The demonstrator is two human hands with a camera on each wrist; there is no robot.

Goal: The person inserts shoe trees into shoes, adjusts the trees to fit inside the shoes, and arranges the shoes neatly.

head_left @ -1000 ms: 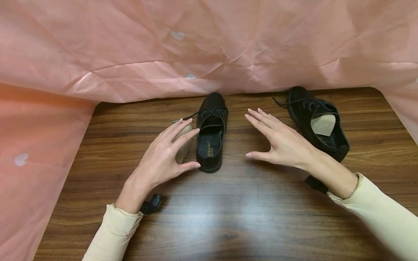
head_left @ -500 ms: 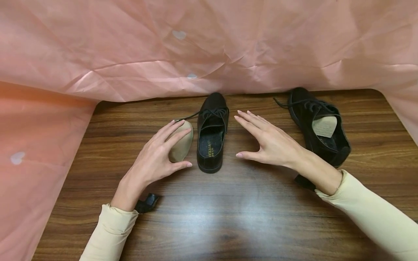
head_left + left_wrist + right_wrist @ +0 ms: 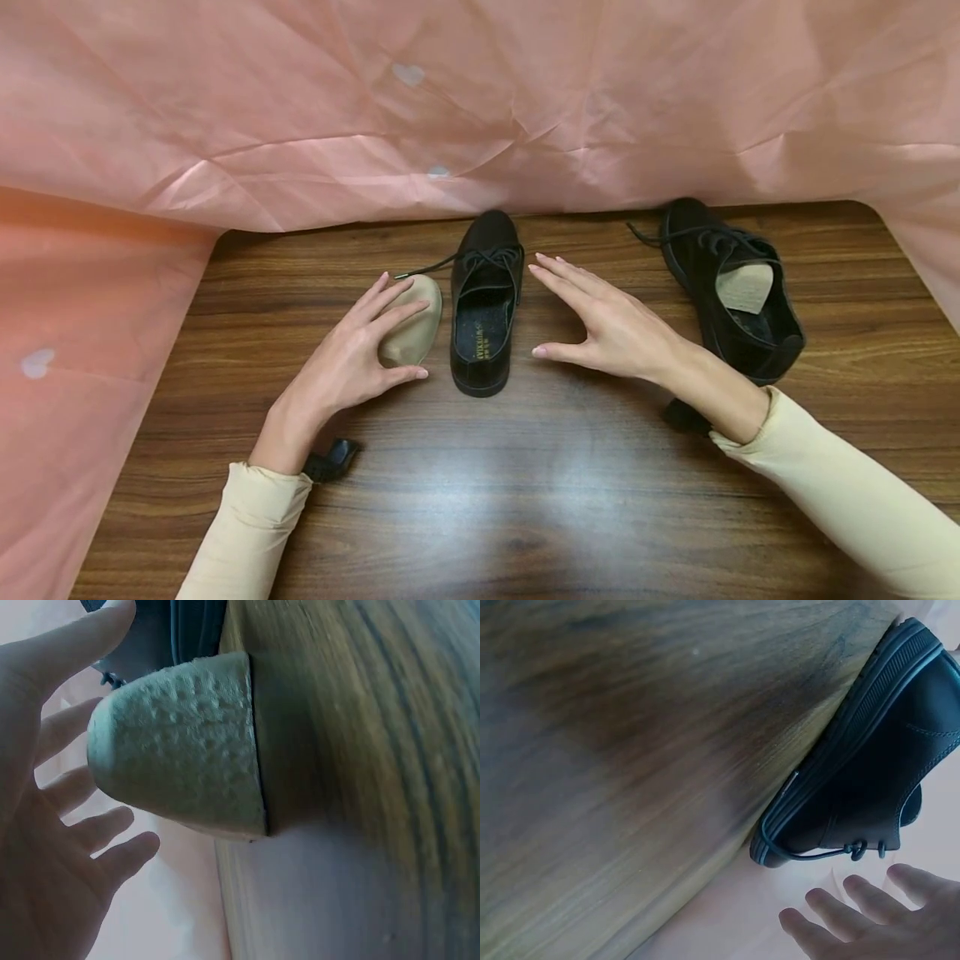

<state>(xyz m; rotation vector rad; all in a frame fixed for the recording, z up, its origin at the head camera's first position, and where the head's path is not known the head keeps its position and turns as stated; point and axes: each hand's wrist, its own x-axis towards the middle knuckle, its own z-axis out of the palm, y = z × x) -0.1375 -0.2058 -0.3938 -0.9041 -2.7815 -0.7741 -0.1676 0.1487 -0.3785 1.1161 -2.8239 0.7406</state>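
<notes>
A black lace-up shoe (image 3: 480, 333) stands between my hands, toe away from me. Close on its left lies a beige, toe-shaped shoe insert (image 3: 420, 321), its dimpled side showing in the left wrist view. My left hand (image 3: 345, 354) hovers around this insert (image 3: 180, 746), fingers spread and partly covering it in the head view; no grip shows. My right hand (image 3: 615, 325) is spread just right of the middle shoe (image 3: 870, 757), apart from it. A second black shoe (image 3: 757, 350) sits farther right, tilted leftward, with a similar beige insert (image 3: 744, 287) inside.
The shoes rest on a brown wood-grain table (image 3: 495, 517). Pink cloth (image 3: 525, 100) with pale hearts closes off the back and sides. A loose lace (image 3: 423, 271) reaches left from the middle shoe, passing above the insert. Black wrist mounts (image 3: 333, 461) sit under the wrists.
Both hands have shifted left. The left hand has moved away from the middle shoe, uncovering more of the insert, while the right hand has come nearer that shoe. The shoes stay put.
</notes>
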